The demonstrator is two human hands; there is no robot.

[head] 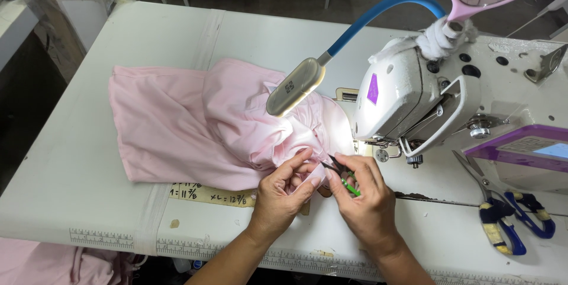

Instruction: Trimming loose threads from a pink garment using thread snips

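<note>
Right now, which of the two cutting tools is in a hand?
The small green-handled thread snips, pinched in the right hand at the pink fabric. The large blue-handled scissors lie untouched beside the sewing machine.

Screen: pale blue screen point(553, 150) in a purple-framed panel, bench's right edge.
Sticker: purple diamond sticker point(373, 89) on the sewing machine's white head.
Note: tan handwritten paper strip point(207, 194) taped near the bench's front edge.
Rulers: printed measuring tapes point(100, 237) along the front edge.

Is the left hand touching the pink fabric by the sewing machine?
Touching. The head view shows the left hand with its fingers pinching a fold of the pink fabric against the table, with no gap between them.
</note>
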